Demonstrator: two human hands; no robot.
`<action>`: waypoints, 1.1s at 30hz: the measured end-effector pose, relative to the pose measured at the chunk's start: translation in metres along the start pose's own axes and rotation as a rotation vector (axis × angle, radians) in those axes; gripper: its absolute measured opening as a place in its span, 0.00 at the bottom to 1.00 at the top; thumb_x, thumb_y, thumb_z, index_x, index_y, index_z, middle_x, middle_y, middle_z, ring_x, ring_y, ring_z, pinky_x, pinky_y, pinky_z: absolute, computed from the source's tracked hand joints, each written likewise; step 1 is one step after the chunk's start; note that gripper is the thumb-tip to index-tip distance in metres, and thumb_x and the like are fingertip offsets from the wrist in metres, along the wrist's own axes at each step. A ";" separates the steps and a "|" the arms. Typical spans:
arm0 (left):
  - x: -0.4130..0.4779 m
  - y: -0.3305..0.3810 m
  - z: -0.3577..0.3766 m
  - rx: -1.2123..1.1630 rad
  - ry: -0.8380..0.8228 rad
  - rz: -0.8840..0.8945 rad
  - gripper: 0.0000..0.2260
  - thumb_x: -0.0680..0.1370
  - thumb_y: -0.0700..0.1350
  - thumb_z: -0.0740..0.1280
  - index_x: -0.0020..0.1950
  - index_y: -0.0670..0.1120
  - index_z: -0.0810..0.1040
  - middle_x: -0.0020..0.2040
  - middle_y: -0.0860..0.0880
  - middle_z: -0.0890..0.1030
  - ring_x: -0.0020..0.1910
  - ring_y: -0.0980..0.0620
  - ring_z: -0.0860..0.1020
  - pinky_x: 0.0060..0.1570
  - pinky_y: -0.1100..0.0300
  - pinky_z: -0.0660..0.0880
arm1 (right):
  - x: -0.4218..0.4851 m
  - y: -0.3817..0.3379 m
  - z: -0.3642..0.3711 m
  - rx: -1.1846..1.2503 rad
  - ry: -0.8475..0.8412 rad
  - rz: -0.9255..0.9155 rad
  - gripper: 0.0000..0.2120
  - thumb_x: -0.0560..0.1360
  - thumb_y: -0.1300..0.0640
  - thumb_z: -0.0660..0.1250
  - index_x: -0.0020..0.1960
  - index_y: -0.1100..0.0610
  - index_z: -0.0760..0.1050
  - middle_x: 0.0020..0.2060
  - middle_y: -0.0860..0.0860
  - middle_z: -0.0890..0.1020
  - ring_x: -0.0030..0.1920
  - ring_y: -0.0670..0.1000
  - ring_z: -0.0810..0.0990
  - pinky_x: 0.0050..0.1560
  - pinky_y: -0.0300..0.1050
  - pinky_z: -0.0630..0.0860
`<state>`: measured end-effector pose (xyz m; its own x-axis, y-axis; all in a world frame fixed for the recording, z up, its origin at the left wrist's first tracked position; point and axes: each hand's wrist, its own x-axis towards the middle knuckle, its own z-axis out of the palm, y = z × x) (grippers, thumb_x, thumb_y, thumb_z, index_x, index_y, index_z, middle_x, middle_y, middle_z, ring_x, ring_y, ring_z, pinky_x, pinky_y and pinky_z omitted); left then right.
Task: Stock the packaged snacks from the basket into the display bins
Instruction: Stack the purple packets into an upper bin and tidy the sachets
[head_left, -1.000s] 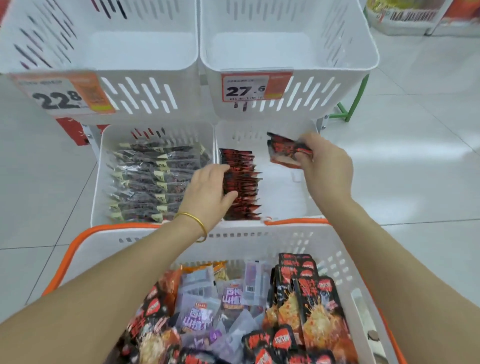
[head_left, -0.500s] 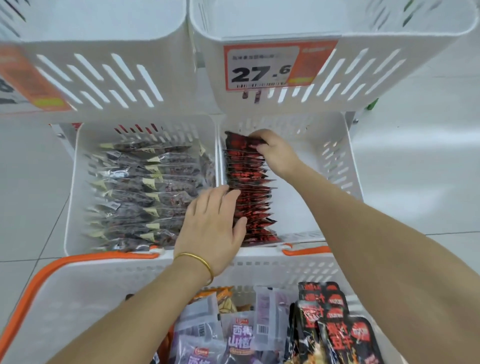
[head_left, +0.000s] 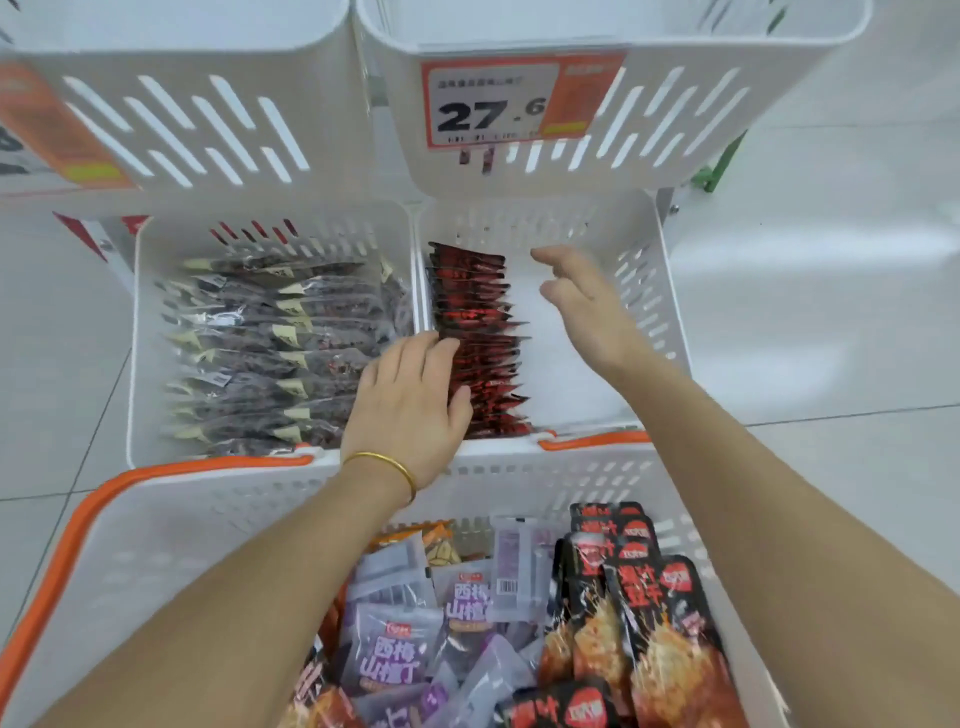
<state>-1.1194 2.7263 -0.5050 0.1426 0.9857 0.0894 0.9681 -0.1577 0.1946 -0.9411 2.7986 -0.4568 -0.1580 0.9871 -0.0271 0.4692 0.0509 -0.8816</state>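
At the lower right bin (head_left: 649, 291), a row of red packets (head_left: 478, 338) is seen standing along its left wall. The left hand (head_left: 410, 400) is laid against the row, grip wide, nothing pinched. The right hand (head_left: 582, 306) hovers over the bin floor beside the row, grip loose, nothing held. The lower left bin (head_left: 136, 338) is packed with dark packets (head_left: 270, 353). Many purple packets (head_left: 395, 654) and black-and-orange packets (head_left: 639, 613) are left in the basket (head_left: 156, 545); stocking is judged far from finished.
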 end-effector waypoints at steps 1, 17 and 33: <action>0.000 0.000 0.000 0.002 -0.002 0.001 0.27 0.76 0.55 0.46 0.71 0.46 0.64 0.70 0.47 0.66 0.69 0.46 0.62 0.67 0.49 0.60 | -0.021 -0.003 -0.008 0.017 0.042 0.001 0.19 0.78 0.64 0.56 0.66 0.52 0.70 0.64 0.46 0.72 0.66 0.45 0.68 0.63 0.37 0.62; -0.090 0.045 -0.046 -0.054 0.053 0.148 0.27 0.76 0.53 0.50 0.69 0.40 0.67 0.68 0.38 0.68 0.66 0.38 0.66 0.65 0.44 0.64 | -0.184 0.056 -0.018 -0.798 -0.566 0.253 0.39 0.69 0.63 0.72 0.75 0.54 0.57 0.71 0.54 0.67 0.68 0.56 0.68 0.66 0.51 0.69; -0.122 0.094 -0.050 -0.817 -0.302 0.018 0.35 0.72 0.51 0.72 0.73 0.51 0.55 0.67 0.56 0.65 0.64 0.60 0.66 0.66 0.60 0.65 | -0.178 -0.022 -0.060 -0.462 -0.212 0.021 0.11 0.68 0.58 0.76 0.49 0.57 0.80 0.41 0.52 0.78 0.43 0.52 0.76 0.41 0.42 0.70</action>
<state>-1.0562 2.5879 -0.4484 0.3174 0.9377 -0.1409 0.5308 -0.0525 0.8459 -0.8711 2.6306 -0.4048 -0.2948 0.9386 -0.1795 0.8020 0.1409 -0.5804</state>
